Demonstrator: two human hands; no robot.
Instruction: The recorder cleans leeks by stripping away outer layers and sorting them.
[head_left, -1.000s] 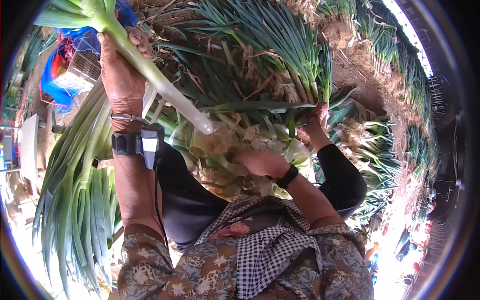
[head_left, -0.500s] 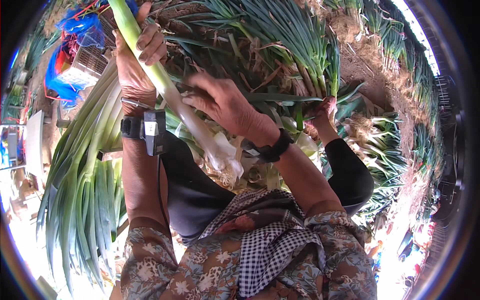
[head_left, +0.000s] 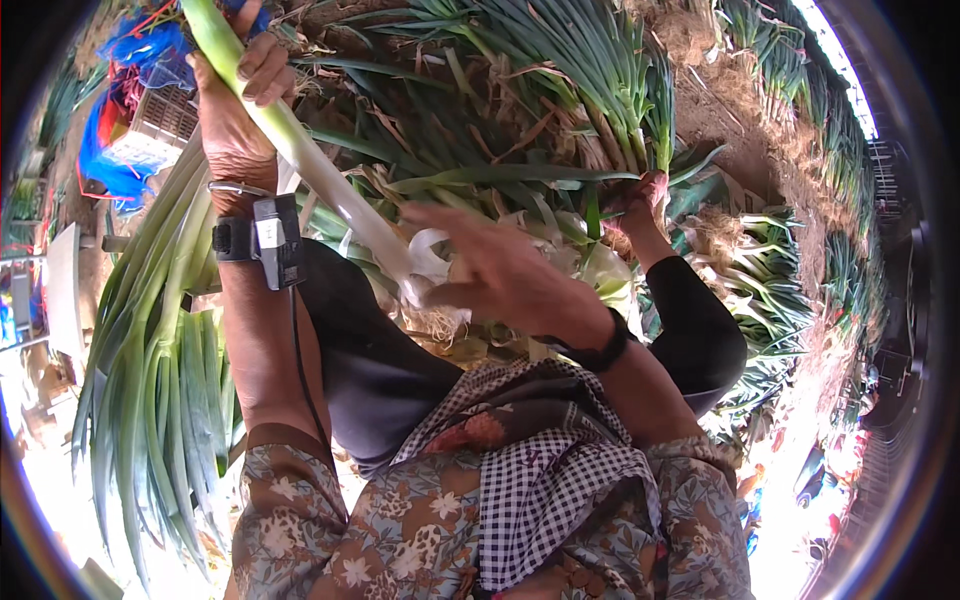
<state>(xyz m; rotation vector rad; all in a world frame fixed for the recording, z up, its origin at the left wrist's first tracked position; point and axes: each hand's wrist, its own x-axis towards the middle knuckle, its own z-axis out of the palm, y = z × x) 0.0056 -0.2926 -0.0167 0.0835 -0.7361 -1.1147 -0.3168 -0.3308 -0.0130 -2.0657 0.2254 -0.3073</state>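
A thick leek (head_left: 345, 205) slants across the upper left, green top up and pale root end down. My left hand (head_left: 232, 125) is closed around its green upper part. Close to the root end is my right hand (head_left: 510, 265), blurred by motion, with its forefinger and thumb stretched apart. A loose white curl of outer leaf (head_left: 430, 250) shows between that hand and the leek shaft. Whether the fingertips touch the curl I cannot tell. The stringy roots (head_left: 437, 322) hang just below the thumb.
Long leeks (head_left: 165, 340) lie at the left beside my forearm. Untrimmed leeks (head_left: 590, 80) are heaped ahead, and a pale-ended pile (head_left: 755, 280) lies at the right. A crate (head_left: 160, 125) with blue netting (head_left: 125, 175) stands at the far left. My bare foot (head_left: 640, 200) rests among leaves.
My left hand has shifted left and slightly up with the leek. My right hand has moved from the middle of the shaft down and right to the root end.
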